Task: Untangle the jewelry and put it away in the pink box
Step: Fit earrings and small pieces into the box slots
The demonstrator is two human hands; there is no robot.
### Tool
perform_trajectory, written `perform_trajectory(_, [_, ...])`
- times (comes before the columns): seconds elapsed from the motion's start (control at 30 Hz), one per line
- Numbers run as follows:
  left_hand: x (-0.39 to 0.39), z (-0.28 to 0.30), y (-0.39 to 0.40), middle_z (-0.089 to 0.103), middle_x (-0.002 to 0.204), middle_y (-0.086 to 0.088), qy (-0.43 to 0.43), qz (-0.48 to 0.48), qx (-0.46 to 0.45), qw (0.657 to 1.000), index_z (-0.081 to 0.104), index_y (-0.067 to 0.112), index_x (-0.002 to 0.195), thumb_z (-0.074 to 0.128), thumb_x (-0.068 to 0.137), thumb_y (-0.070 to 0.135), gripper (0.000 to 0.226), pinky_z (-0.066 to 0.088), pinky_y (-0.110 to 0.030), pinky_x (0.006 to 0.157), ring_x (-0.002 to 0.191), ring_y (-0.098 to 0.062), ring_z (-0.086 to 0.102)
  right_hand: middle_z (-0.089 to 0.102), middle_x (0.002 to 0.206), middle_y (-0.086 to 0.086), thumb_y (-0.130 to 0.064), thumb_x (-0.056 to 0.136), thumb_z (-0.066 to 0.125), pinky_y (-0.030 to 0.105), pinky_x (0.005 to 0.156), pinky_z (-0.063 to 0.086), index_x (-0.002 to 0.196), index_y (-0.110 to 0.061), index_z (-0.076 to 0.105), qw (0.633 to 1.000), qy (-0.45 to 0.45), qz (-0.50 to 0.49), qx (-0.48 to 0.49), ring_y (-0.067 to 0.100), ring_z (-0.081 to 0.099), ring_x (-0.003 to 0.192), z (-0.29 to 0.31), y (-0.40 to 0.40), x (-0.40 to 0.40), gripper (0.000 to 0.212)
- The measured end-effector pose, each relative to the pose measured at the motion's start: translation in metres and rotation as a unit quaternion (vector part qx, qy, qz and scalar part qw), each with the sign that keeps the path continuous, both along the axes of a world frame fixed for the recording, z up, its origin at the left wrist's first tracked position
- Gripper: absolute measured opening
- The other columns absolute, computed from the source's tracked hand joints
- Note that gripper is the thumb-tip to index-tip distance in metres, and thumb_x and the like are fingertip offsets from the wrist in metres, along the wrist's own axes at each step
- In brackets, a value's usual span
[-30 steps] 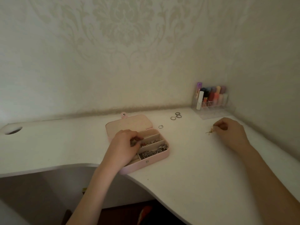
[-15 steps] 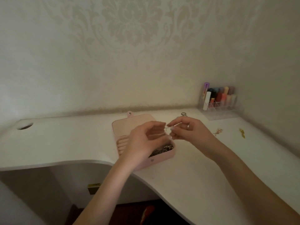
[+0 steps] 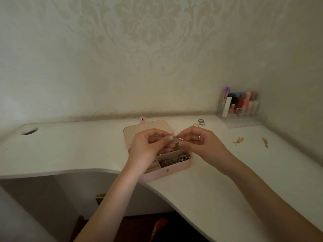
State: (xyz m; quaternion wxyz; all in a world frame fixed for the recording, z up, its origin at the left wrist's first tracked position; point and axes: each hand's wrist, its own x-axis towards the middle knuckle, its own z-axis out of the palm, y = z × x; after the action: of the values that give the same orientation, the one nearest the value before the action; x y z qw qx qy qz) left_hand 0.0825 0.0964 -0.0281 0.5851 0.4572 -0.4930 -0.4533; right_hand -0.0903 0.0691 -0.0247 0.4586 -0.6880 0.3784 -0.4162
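Head view: left hand [image 3: 150, 145] and right hand [image 3: 199, 143] pinch a small tangled piece of jewelry [image 3: 177, 139] between them, held directly above the open pink box [image 3: 174, 167] — its long axis cannot be made out. The box sits on a white desk [image 3: 227, 180] in a papered corner — two gold pieces [image 3: 238, 140] lie nearer the right hand.

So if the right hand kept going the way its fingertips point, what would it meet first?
Most likely the left hand. The right hand points leftward, both pinching a small jewelry piece above the open pink box; the fingertips look almost touching, though depth is unclear.
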Motion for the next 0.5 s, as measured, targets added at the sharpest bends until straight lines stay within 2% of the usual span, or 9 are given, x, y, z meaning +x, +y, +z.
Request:
perform_trajectory(0.1, [0.009, 0.0, -0.001, 0.074, 0.075, -0.009, -0.009, -0.016, 0.003, 1.0, 0.07, 0.001, 0.09, 0.067, 0.082, -0.001, 0.009, 0.056, -0.017, 0.064, 0.07, -0.015, 0.072, 0.074, 0.087, 0.009, -0.001, 0.083, 0.068, 0.015, 0.07, 0.053, 0.093, -0.013, 0.07, 1.0, -0.002, -0.002, 0.005, 0.013, 0.069, 0.076, -0.003, 0.002, 0.007, 0.015])
perform_trajectory(0.2, [0.02, 0.0, 0.0, 0.074, 0.076, -0.008, 0.008, -0.042, 0.022, 0.999, 0.072, 0.004, 0.087, 0.066, 0.081, -0.005, 0.012, 0.056, -0.018, 0.067, 0.072, -0.014, 0.071, 0.072, 0.086, 0.012, 0.001, 0.083, 0.067, 0.018, 0.069, 0.054, 0.095, -0.006, 0.069, 1.0, -0.015, -0.018, 0.001, 0.013, 0.066, 0.071, -0.004, 0.002, 0.013, 0.014])
perform_trajectory(0.37, [0.038, 0.0, 0.0, 0.075, 0.088, -0.009, 0.037, -0.069, 0.059, 0.995, 0.078, 0.014, 0.075, 0.074, 0.064, 0.004, 0.015, 0.058, -0.026, 0.079, 0.084, -0.018, 0.072, 0.071, 0.085, 0.016, 0.002, 0.082, 0.068, 0.022, 0.068, 0.055, 0.093, -0.003, 0.069, 0.999, -0.024, -0.037, -0.008, 0.016, 0.065, 0.071, -0.002, 0.003, 0.026, 0.012])
perform_trajectory(0.5, [0.05, -0.001, -0.001, 0.075, 0.085, -0.009, 0.092, -0.079, 0.084, 0.989, 0.075, 0.006, 0.08, 0.073, 0.062, 0.007, 0.018, 0.058, -0.021, 0.072, 0.08, -0.016, 0.072, 0.07, 0.08, 0.006, 0.004, 0.079, 0.07, 0.018, 0.066, 0.051, 0.086, -0.005, 0.07, 0.996, -0.003, -0.066, -0.058, 0.016, 0.062, 0.072, -0.001, 0.004, 0.039, 0.011])
